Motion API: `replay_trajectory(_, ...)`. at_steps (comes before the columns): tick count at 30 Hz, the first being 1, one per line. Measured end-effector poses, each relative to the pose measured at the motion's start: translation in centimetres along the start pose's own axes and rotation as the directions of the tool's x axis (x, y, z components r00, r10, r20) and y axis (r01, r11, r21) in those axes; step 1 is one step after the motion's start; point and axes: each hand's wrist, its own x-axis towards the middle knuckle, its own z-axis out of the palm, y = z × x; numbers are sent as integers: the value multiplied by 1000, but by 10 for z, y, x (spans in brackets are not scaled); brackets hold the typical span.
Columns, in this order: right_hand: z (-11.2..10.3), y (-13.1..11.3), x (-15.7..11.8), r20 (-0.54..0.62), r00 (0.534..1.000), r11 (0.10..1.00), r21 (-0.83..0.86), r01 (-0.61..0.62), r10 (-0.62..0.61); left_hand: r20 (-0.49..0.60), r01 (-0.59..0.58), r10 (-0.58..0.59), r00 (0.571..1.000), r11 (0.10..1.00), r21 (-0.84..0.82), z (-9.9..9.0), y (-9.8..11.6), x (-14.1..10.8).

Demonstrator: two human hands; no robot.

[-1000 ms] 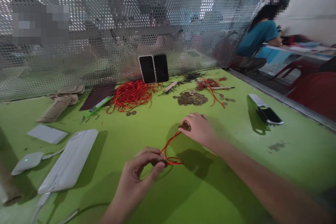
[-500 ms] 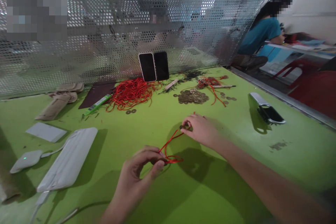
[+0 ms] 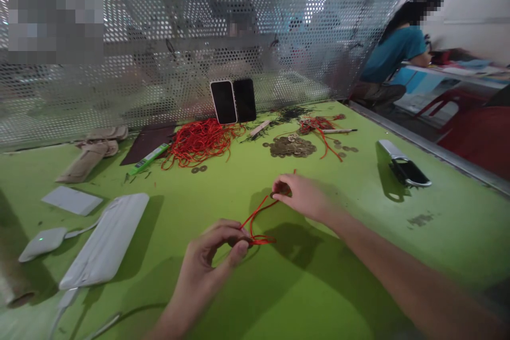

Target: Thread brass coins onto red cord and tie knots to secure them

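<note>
Between the thumb and fingers of my left hand [image 3: 215, 260] is a dark round coin, mostly covered by the fingertips. A red cord [image 3: 257, 218] comes out of that grip in loops and runs up to my right hand [image 3: 300, 196]. There, a second coin [image 3: 273, 195] is pinched at the fingertips, with the cord beside it; whether the cord passes through its hole I cannot tell. Both hands are closed and held just over the green table [image 3: 319, 287]. Beyond them lies a heap of brass-coloured holed coins [image 3: 292, 147].
Behind the hands are a tangle of red cord [image 3: 199, 143], two upright phones [image 3: 223, 102] and a green cutter [image 3: 149, 158]. A white power bank [image 3: 105, 241] with cables lies left, a hairbrush [image 3: 404, 164] right. Perforated metal [image 3: 167, 74] closes off the back. A person [image 3: 402, 53] sits farther right.
Both hands keep their grips on the coins and cord. My right hand has shifted very slightly left, and the cord loop by my left hand has moved a little.
</note>
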Motion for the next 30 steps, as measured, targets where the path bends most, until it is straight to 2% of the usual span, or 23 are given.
replay_trajectory(3, 1, -3, -2, 38, 999, 968, 250, -38, 30, -5, 2, -2, 1000, 1000, -5, -1, 0, 0)
replay_trajectory(6, 0, -9, -5, 81, 995, 866, 491, -90, 57, -4, -9, 9, 1000, 1000, -3, -1, 0, -1)
replay_trajectory(9, -2, -15, -8, 99, 992, 781, 613, -118, 73, -6, -7, 7, 1000, 1000, 9, 0, -1, -2)
replay_trajectory(14, -3, -21, -12, 97, 992, 725, 677, -126, 82, -25, -20, 20, 999, 1000, 10, -1, -1, -2)
replay_trajectory(30, 0, -23, -15, 54, 997, 711, 700, -73, 49, -68, 1, 0, 998, 1000, 16, -5, -10, 0)
